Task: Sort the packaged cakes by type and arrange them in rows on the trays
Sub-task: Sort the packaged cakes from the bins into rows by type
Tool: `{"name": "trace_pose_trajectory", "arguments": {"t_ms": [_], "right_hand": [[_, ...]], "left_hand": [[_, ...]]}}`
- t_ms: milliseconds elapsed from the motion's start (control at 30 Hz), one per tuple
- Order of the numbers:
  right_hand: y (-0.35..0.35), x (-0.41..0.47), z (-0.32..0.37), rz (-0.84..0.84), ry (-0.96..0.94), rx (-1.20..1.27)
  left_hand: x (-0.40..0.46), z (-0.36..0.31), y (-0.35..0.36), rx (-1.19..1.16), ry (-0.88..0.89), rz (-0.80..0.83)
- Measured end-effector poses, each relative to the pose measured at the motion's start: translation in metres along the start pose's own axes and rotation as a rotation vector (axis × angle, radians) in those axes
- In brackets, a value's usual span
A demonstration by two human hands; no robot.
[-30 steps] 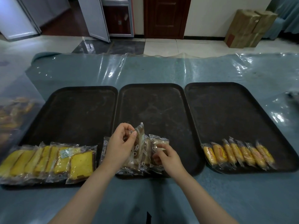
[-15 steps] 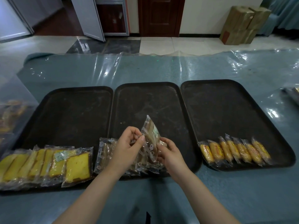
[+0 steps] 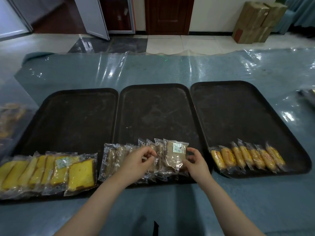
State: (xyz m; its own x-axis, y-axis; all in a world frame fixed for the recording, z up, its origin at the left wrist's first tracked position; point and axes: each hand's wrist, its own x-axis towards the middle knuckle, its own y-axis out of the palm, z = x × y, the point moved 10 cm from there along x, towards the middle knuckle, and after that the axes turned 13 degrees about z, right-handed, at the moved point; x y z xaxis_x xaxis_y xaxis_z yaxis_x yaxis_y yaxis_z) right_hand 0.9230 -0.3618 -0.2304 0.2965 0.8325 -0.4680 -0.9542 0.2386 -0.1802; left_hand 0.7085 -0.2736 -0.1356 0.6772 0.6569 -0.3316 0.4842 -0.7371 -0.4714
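Observation:
Three dark trays lie side by side: left tray [image 3: 73, 116], middle tray [image 3: 153, 109], right tray [image 3: 233, 109]. A row of yellow cake slices [image 3: 51, 171] lines the left tray's front edge. Brown packaged cakes [image 3: 110, 159] overlap in a row at the middle tray's front. Orange roll cakes [image 3: 247, 157] line the right tray's front. My right hand [image 3: 196, 160] pinches the right edge of the rightmost brown cake packet [image 3: 175, 155], which lies flat on the row's end. My left hand [image 3: 138, 160] rests over the row's middle with fingers curled, touching the packets.
A clear plastic sheet covers the blue-grey table [image 3: 153, 68]. More packaged cakes [image 3: 10, 116] lie in a blurred pile at the far left edge. Another packet [image 3: 308, 94] shows at the far right edge. Cardboard boxes [image 3: 255, 21] stand on the floor behind.
The brown packet that both hands held up above the row has come down flat onto the row's right end. My left hand has let go of it.

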Motion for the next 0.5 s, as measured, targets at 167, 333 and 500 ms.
{"name": "trace_pose_trajectory", "arguments": {"t_ms": [167,333,500], "right_hand": [[-0.004,0.004,-0.003,0.015,0.062,-0.376],[0.006,-0.001,0.012,-0.013,0.013,-0.711],[0.007,-0.004,0.024,-0.064,-0.019,-0.746]], "left_hand": [[-0.002,0.007,-0.005,-0.013,-0.008,-0.029],[-0.003,0.017,-0.01,-0.013,-0.022,-0.042],[-0.005,0.029,-0.019,0.012,-0.014,-0.05]]}}
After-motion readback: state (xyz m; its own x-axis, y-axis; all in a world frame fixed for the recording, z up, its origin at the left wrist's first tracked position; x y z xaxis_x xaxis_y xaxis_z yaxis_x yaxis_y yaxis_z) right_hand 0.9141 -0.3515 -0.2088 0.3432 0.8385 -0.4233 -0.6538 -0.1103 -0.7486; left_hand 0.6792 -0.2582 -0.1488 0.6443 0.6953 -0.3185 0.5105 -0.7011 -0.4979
